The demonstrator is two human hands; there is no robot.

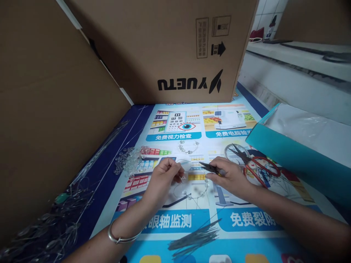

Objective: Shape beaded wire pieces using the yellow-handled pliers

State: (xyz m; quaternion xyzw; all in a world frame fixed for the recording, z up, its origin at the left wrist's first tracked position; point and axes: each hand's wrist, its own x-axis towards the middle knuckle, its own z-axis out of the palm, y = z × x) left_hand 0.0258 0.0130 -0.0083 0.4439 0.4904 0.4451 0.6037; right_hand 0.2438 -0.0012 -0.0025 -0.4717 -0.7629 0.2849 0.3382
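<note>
My left hand (pixel 168 172) is closed in a pinch on a thin wire strung with clear beads (pixel 183 179); the wire appears to curve below the fingers over the printed sheet. Wrapped in my right hand (pixel 229 177) are dark-jawed pliers (pixel 210 168), their tips pointing left toward the pinched fingers, with a gap between. Just beyond the hands lies a beaded wire loop (pixel 188 146). A pile of clear beads (pixel 128 160) sits left of my left hand. Nearer to me is a bundle of cut grey wires (pixel 194 239).
Red-handled scissors (pixel 260 166) rest right of my right hand, by a wire coil (pixel 233 152) and loose wire pieces. A teal box (pixel 296 157) stands at the right. Cardboard walls (pixel 164 47) rise behind and left. Wire-and-bead pieces (pixel 55 226) lie along the left edge.
</note>
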